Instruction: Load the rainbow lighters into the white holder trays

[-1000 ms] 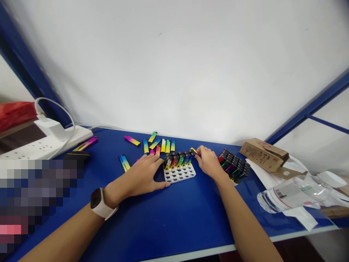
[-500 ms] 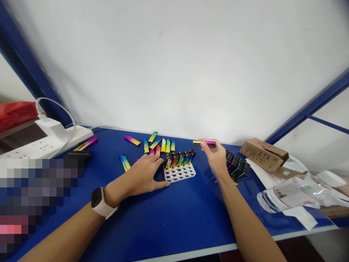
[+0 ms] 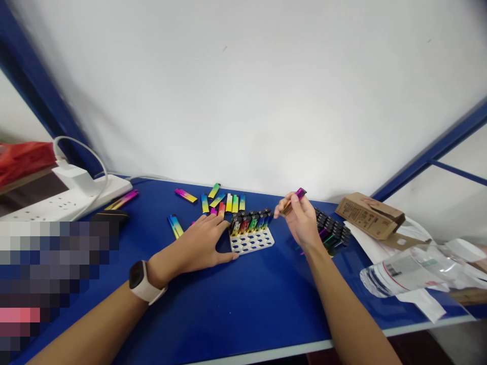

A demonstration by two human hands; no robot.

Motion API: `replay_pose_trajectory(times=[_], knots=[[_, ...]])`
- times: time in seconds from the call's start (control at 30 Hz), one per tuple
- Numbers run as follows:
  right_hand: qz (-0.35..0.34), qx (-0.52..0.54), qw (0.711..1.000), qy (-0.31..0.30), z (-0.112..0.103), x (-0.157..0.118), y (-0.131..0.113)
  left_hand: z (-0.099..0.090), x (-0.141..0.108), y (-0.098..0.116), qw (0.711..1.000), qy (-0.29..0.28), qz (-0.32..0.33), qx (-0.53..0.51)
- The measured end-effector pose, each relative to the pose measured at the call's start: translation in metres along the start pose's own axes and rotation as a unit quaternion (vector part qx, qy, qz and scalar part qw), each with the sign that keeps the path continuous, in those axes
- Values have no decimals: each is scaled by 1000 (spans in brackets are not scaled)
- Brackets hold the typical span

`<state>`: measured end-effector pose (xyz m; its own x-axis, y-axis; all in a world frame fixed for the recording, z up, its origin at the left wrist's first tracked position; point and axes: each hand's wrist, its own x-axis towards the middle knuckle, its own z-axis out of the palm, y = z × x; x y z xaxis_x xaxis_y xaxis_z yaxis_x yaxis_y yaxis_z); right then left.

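Note:
A white rack (image 3: 252,242) with rows of holes sits on the blue table. Its back rows hold several upright lighters (image 3: 252,223) with black tops; the front rows show bare holes. My left hand (image 3: 200,242) grips the rack's left end, thumb at the front corner and fingers toward the back. Raised right of the rack, my right hand (image 3: 302,220) pinches a purple-and-gold lighter (image 3: 300,194), tilted with its purple end up. Loose lighters in bright colours (image 3: 186,195) lie behind and left of my left hand, some partly hidden by it.
Beyond my right wrist stands a dense group of black-topped lighters (image 3: 335,230). Farther right are a cardboard box (image 3: 367,215) and a clear plastic bottle (image 3: 407,268) lying on its side. A white power strip (image 3: 110,188) with a cable lies at the left; a white wall rises behind.
My right hand has turned the lighter from lying level to tilted, purple end up, and its fingers have shifted along it. My left hand stays at the rack.

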<state>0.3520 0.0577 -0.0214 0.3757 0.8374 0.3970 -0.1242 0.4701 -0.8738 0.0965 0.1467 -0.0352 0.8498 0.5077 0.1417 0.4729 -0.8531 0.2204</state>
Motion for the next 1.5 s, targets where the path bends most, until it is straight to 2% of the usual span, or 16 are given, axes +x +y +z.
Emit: replay_pose_trajectory(times=[0.23, 0.43, 0.93, 1.13, 1.23, 1.33, 1.43, 1.5], knots=[[52, 78, 995, 17, -3, 2, -6, 0, 1, 1, 1000, -1, -8, 9], [87, 72, 993, 37, -8, 3, -1, 0, 1, 1, 1000, -3, -4, 11], [55, -3, 998, 37, -8, 0, 2, 0, 0, 1, 1000, -2, -3, -2], [5, -105, 994, 11, 6, -9, -10, -2, 1, 3, 1000, 7, -2, -14], [-24, -168, 985, -31, 17, -17, -16, -2, 1, 4, 1000, 14, 5, -10], [-54, -245, 964, -84, 25, -25, -19, 0, 1, 3, 1000, 23, 12, -9], [-111, -329, 931, -112, 32, -28, -18, 3, 2, 1, 1000, 22, 20, -4], [-128, -345, 920, -134, 36, -30, -16, 3, 2, 1, 1000, 18, 22, 1]])
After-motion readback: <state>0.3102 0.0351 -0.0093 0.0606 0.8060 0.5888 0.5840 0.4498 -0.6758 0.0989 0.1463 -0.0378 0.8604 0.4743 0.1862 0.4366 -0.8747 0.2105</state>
